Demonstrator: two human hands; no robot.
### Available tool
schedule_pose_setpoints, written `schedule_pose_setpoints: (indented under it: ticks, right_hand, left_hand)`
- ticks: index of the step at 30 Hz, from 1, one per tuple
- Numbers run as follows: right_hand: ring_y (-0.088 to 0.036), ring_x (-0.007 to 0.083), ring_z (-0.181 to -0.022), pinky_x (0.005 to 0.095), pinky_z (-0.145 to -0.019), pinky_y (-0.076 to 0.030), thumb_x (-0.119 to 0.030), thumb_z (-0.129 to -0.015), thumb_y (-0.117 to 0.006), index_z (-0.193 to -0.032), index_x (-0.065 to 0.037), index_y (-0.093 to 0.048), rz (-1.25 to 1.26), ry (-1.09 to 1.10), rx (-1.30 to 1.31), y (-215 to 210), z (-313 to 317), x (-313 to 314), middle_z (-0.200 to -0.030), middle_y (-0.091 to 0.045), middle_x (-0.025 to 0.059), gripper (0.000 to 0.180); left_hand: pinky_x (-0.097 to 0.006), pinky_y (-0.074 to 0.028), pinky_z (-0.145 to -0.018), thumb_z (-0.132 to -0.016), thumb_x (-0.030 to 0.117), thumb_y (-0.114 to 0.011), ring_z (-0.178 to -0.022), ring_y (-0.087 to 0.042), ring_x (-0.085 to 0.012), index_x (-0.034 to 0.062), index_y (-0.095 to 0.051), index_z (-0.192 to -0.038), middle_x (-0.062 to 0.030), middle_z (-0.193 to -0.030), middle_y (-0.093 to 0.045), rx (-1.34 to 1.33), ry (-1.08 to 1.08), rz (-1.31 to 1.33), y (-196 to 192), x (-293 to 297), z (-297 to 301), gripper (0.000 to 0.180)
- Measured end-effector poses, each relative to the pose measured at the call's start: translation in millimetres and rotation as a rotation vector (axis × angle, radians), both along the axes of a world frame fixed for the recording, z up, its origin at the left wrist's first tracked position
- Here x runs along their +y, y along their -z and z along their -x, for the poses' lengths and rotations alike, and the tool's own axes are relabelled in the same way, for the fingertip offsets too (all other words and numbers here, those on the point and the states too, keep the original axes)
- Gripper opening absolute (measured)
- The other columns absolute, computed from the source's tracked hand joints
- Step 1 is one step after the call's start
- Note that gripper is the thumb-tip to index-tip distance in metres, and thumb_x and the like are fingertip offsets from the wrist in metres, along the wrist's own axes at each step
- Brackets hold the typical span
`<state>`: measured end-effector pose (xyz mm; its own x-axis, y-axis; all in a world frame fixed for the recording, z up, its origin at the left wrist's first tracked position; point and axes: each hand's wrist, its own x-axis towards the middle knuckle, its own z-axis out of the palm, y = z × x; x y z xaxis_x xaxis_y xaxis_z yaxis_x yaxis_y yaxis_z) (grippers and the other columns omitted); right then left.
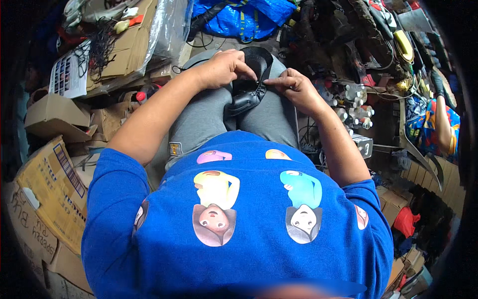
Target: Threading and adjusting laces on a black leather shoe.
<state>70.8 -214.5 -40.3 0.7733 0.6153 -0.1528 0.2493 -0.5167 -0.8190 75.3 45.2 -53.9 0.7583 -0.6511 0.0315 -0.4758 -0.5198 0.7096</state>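
Note:
A black shoe with a shiny, leather-like surface rests between my thighs, its opening turned upward. A row of puckers or stitches seems to run along its edge. My left hand comes over the shoe's left side, fingers curled and the index fingertip at the edge. From the right, my right hand meets it there, thumb and index finger pinched close to the same spot. A tiny pale speck shows between the fingertips; whatever they hold is too small to name.
A blue plastic bag lies ahead of my knees. Cardboard boxes crowd the left side. Several clear bottles stand at the right, near a curved blade-like piece. Another person's arm shows at the far right.

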Motion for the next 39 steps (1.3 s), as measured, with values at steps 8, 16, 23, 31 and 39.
schedule_pose_setpoints:
  ticks: [8,16,23,31,39]
  right_hand:
    - [-0.054,0.0168,-0.079,0.0285,-0.077,-0.046,0.002,-0.072,-0.061,-0.1,-0.021,-0.073,-0.062,-0.023,-0.018,12,-8,-5,-0.074,-0.053,0.0031,0.038]
    - [-0.054,0.0177,-0.076,0.029,-0.076,-0.045,0.001,-0.072,-0.062,-0.099,-0.021,-0.073,-0.029,0.031,-0.091,13,-15,-9,-0.073,-0.055,0.0043,0.036]
    - [-0.052,0.016,-0.078,0.0271,-0.078,-0.044,0.002,-0.073,-0.062,-0.103,-0.019,-0.072,-0.036,0.036,0.028,11,-11,-8,-0.075,-0.053,0.0033,0.037]
    - [-0.05,0.0147,-0.078,0.0255,-0.078,-0.043,0.0,-0.075,-0.063,-0.105,-0.019,-0.071,-0.035,0.022,0.047,11,-5,-6,-0.074,-0.052,0.0017,0.037]
    - [-0.054,0.0182,-0.081,0.029,-0.08,-0.044,0.0,-0.073,-0.064,-0.103,-0.021,-0.072,0.059,0.073,-0.103,-1,13,3,-0.077,-0.059,0.0036,0.038]
  left_hand:
    - [-0.03,-0.043,-0.07,-0.071,0.002,-0.065,-0.074,-0.051,-0.0204,0.0155,-0.073,-0.092,-0.0054,-0.069,-0.051,0.19,-0.055,0.078,-1,-10,-8,0.026]
    - [-0.034,-0.036,-0.082,-0.07,0.009,-0.07,-0.083,-0.058,-0.017,0.0196,-0.073,-0.086,0.0011,-0.079,-0.063,-0.091,-0.193,0.006,7,-13,2,0.02]
    - [-0.036,-0.033,-0.084,-0.069,0.003,-0.062,-0.088,-0.053,-0.0182,0.0238,-0.073,-0.091,0.0027,-0.078,-0.058,-0.059,-0.147,-0.039,8,-3,-2,0.032]
    - [-0.035,-0.033,-0.084,-0.071,0.008,-0.065,-0.088,-0.054,-0.0174,0.0223,-0.073,-0.089,0.0027,-0.078,-0.06,-0.07,-0.172,-0.033,5,-3,10,0.024]
    - [-0.036,-0.034,-0.083,-0.073,0.014,-0.069,-0.09,-0.056,-0.0175,0.021,-0.072,-0.086,0.0016,-0.082,-0.063,-0.066,-0.253,-0.01,3,-10,33,0.015]
